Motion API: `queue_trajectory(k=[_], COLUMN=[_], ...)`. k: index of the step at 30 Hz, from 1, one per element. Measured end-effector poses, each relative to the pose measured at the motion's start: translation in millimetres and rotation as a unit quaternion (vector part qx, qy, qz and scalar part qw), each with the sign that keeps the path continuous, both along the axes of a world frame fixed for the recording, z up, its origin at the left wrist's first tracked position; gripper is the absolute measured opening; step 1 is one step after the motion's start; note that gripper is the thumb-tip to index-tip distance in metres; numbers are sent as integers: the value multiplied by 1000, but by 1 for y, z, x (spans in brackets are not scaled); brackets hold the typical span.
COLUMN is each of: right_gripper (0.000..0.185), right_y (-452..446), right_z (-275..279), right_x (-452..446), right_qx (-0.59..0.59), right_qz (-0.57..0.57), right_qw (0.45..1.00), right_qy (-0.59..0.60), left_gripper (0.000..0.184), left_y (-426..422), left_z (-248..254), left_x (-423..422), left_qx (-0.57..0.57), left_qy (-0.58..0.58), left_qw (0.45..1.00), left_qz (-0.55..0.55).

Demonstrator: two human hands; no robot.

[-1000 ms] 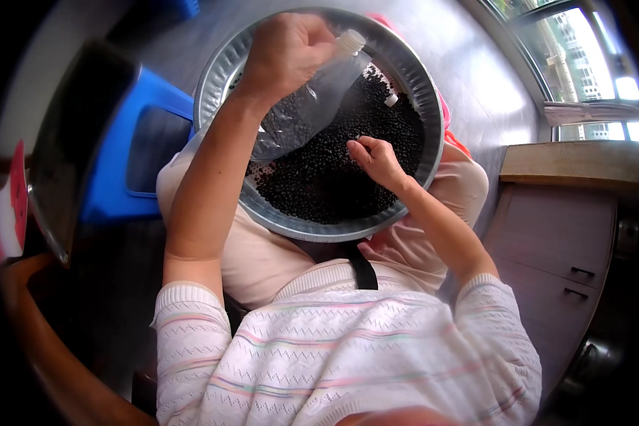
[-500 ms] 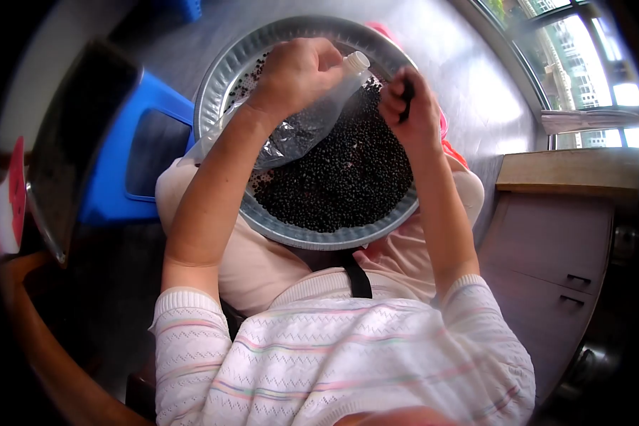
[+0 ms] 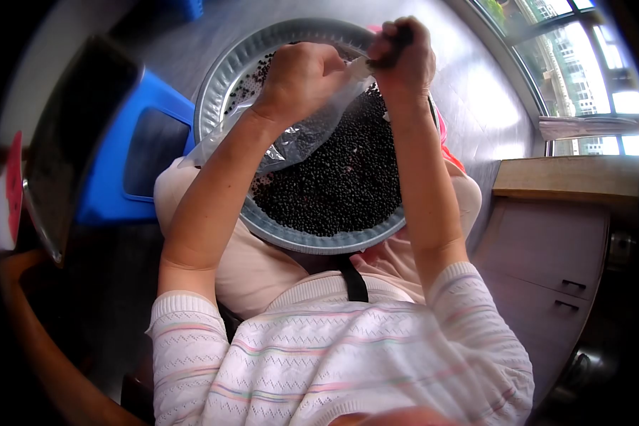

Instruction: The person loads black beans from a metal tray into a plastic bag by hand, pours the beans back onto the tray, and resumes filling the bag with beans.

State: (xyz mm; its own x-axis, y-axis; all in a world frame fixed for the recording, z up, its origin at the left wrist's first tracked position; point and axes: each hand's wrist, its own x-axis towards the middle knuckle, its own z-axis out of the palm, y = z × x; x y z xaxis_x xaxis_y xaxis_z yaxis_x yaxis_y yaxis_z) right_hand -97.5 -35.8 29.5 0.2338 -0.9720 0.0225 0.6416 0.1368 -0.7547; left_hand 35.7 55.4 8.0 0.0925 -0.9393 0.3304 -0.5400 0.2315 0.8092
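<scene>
My left hand (image 3: pixel 302 82) is closed around the neck end of a clear plastic bag (image 3: pixel 302 135), whose body droops over the left part of the basin. A whitish bottle neck (image 3: pixel 362 69) shows at the bag's top, beside my fingers. Just above and against that neck is my right hand (image 3: pixel 413 67), its fingers curled around a dark handful of black beans (image 3: pixel 396 48). More black beans (image 3: pixel 334 192) cover most of the floor of a round metal basin (image 3: pixel 213 92), which rests on my lap. My hand hides part of the neck's opening.
A blue plastic stool (image 3: pixel 113 177) stands at the left, touching the basin's side or close to it. Pink-red cloth (image 3: pixel 449 153) lies beyond the basin's right rim. To the right are a low cabinet (image 3: pixel 539 263) and a window (image 3: pixel 568 64).
My right hand has moved up and toward the bottle neck, bringing the dark handful over it. My left hand keeps its hold on the bag and has barely shifted.
</scene>
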Motion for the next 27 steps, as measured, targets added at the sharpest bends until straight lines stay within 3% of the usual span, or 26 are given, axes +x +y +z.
queue_trajectory(k=[14,20,27], right_gripper=[16,21,24], right_y=[-6,7,9], right_z=[-10,0,-5], right_x=[5,9,6], right_qx=[-36,-69,-53], right_qz=[-6,-27,-11], right_qw=[999,996,998], right_qy=[-31,58,-14], left_gripper=[15,14,15], left_y=[2,3,2], left_z=[3,2,1], left_x=[-1,-1,-1], left_qx=[21,6,-2], left_qy=[12,11,7], left_qw=[1000,1000,1000], left_qz=[2,8,17])
